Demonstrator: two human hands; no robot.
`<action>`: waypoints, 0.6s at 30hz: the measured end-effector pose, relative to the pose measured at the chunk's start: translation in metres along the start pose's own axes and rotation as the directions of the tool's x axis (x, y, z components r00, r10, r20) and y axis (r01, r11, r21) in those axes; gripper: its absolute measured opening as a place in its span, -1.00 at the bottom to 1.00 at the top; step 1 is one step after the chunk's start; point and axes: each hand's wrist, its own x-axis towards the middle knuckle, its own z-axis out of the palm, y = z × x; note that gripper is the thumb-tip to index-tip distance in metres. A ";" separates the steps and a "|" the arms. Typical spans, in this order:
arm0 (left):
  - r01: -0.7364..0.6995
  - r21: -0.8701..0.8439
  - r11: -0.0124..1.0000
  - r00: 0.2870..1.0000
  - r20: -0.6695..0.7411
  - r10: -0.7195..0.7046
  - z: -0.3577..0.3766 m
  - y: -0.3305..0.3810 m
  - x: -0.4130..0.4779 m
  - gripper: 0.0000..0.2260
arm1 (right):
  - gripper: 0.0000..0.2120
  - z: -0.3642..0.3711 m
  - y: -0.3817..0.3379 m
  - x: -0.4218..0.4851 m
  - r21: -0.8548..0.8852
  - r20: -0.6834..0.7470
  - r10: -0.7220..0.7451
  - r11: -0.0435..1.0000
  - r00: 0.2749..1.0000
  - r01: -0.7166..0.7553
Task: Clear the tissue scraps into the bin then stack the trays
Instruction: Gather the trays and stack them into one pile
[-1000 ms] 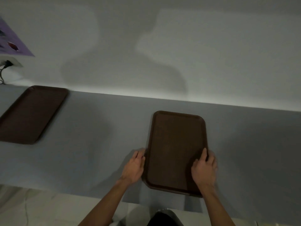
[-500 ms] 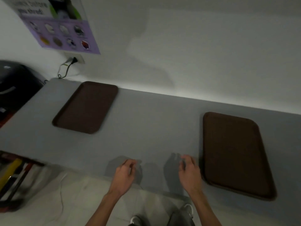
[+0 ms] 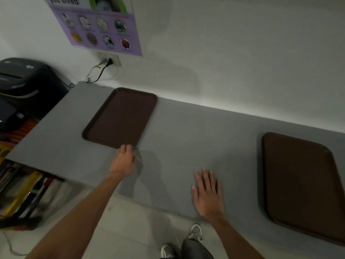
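A: Where is the left tray lying?

B: On the tabletop, long axis running away from the person; the left hand is touching its near right corner, grip unclear; the right hand is spreading flat and empty, farther right of it; the right tray is lying farthest right.

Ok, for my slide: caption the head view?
Left hand at the left tray; right hand spread over the counter.
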 end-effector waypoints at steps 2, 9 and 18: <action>0.032 0.032 0.999 0.999 0.026 -0.033 0.004 -0.009 0.018 -0.58 | -0.36 -0.001 -0.001 0.000 -0.022 0.010 0.012 1.000 1.000 -0.012; -0.059 0.347 0.936 0.998 0.005 0.061 0.027 -0.016 0.030 -0.74 | -0.39 -0.005 -0.003 -0.002 -0.002 0.038 0.037 0.999 0.999 -0.037; -0.374 0.325 0.868 0.923 0.037 0.384 0.065 0.050 -0.033 -0.84 | -0.45 -0.011 -0.007 0.007 0.096 0.095 0.087 0.991 0.992 -0.096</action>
